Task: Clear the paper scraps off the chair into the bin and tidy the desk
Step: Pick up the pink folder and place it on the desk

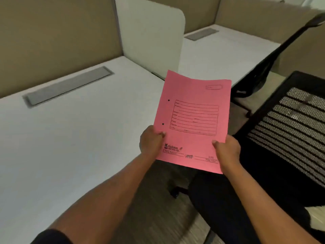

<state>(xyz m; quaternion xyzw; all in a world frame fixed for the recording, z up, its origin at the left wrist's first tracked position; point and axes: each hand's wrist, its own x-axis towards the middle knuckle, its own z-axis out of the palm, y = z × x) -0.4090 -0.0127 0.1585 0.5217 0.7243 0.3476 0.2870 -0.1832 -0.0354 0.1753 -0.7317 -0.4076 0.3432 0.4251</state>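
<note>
While tidying appears to be the step in hand, gripping a pink card file folder [191, 120] with both hands, out over the right edge of the pale grey tabletop [79, 129] and above the gap beside the black mesh office chair [288, 120]. Pinching the folder's lower left edge with the left hand [152, 142], thumb pressed on the printed face and remaining fingers hidden behind. Pinching the lower right edge the same way with the right hand [227, 150], thumb on top. Holding at two near corners probably for keeping the thin card flat and square, ready for laying down on the tabletop. Bowing slightly along the folder's far edge all the same, suggesting limp, light stock. Showing a black printed form box with ruled lines, two punched holes down the left margin, and a maker's mark near the bottom. Seeing no paper scraps or bin from this angle; lying bare, the tabletop, apart from a grey cable hatch [68, 85] near its far edge.
</note>
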